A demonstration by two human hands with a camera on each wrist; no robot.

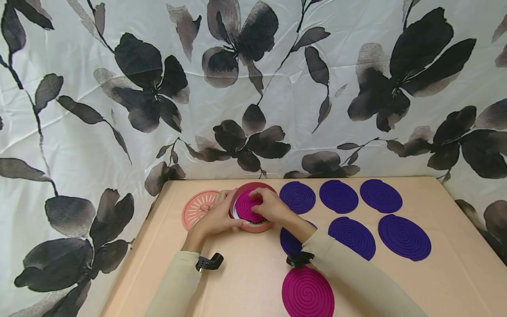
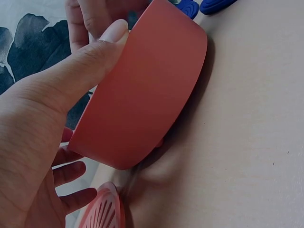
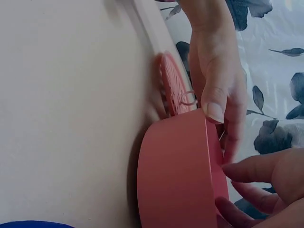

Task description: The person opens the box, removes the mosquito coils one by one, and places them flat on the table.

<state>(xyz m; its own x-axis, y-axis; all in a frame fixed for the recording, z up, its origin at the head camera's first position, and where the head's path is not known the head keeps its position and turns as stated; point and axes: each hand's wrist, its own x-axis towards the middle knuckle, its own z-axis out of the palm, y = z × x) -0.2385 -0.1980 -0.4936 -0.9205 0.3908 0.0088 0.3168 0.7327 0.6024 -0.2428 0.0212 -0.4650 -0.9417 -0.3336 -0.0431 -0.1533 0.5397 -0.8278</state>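
Observation:
A round coral-coloured container [image 1: 257, 228] stands at the back of the table, its open top facing up. My left hand [image 1: 215, 216] grips its left side, with the thumb [image 2: 97, 57] at the rim. My right hand [image 1: 273, 207] reaches into the top, its fingers and thumb curled at the edge of a magenta spiral coaster [image 1: 246, 207]. A pale crescent shows beneath that coaster's left edge. Beside my left hand lies a coral slotted lid [image 1: 194, 210] with a small loop on top, partly covered by the hand.
Several dark purple spiral coasters [image 1: 338, 196] lie in two rows to the right, one partly under my right forearm. Another magenta spiral coaster [image 1: 308, 293] is near the front of the table [image 1: 237, 281]. A floral cloth [image 1: 301, 110] hangs behind.

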